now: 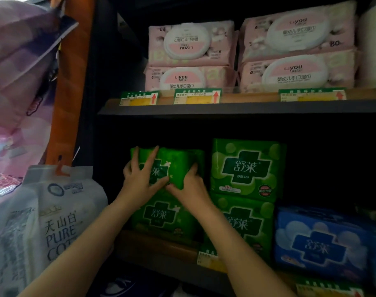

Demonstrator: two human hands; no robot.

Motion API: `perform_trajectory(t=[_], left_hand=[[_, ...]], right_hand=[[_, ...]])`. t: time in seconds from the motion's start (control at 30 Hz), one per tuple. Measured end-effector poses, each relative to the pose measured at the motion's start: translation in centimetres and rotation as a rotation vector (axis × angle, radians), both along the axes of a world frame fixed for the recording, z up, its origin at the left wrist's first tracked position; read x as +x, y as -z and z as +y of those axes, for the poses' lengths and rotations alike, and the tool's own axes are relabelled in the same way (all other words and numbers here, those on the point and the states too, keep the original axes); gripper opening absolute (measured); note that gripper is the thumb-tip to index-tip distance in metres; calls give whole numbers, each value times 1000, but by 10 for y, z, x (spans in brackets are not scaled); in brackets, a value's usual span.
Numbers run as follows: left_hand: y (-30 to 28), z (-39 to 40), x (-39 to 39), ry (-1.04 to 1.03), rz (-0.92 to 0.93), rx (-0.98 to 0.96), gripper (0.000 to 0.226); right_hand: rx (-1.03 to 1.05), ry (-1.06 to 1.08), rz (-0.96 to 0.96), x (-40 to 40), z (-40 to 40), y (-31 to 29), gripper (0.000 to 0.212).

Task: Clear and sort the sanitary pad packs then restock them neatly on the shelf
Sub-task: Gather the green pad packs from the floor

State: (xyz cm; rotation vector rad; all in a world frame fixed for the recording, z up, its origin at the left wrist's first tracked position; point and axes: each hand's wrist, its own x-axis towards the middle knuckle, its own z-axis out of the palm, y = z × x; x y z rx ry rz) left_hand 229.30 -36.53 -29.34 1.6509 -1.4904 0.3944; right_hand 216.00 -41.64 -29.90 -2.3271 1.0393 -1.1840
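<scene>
Both hands reach into a dim shelf (157, 243) and hold a green sanitary pad pack (178, 166) that sits on top of a second green pack (163, 217). The left hand (139, 179) lies on the pack's front, its fingers (149, 159) spread apart with the tips reaching the pack's top edge, while the right hand (189, 185) curls round the lower right part of the pack. Just beyond the right fingers stand two more stacked green packs (245, 168), and past them a blue pack (320, 241).
</scene>
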Motion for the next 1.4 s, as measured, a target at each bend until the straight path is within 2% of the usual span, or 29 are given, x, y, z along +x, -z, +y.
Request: perform_trajectory(t=[0.13,0.23,0.3,0.4,0.5,0.57,0.6,0.67,0.7,0.73,0.8,0.83,0.97,1.07,1.3,1.4], left_hand=[[-10,-15,-31,-8,3,94,76],[5,-18,-33,-24,-33,101,73],[12,-15,-28,-19,-39,103,74],[25,-11,-25,-97,-142,130,77],[59,-16,-44,-98,-46,53,65],[75,-21,-58,-100,-63,4,64],[77,-25,-63,-109,-107,16,63],[69,-33,-68,-149,-243,-1,62],[63,-37,-70,-138,-284,-29,61],[56,-40,-72,-130,-292,-58,61],[55,-50,-74,-140,-249,-67,59],[58,-55,-75,-133,-217,-70,57],[59,-58,-72,-99,-132,-48,55],[55,-54,-70,-83,-59,-40,56],[52,-34,-75,-52,-20,24,63],[60,-15,-78,-76,152,38,68]], right_hand=[[70,149,-41,-11,-5,-16,74],[-40,271,37,-2,11,4,81],[-85,270,101,0,20,17,89],[-142,232,149,-13,31,22,90],[-209,118,237,-34,49,20,82],[-341,112,172,-56,61,10,61],[-482,171,97,-71,61,3,52],[-707,414,-26,-105,49,-16,44],[-687,527,-8,-120,41,-25,49],[-557,581,71,-130,33,-33,60],[-282,551,193,-139,16,-37,80],[-247,530,203,-138,9,-34,84],[-327,559,196,-117,2,-31,83],[-294,568,191,-109,-1,-33,82],[-239,547,265,-109,1,-42,85],[-228,518,261,-113,10,-44,91]])
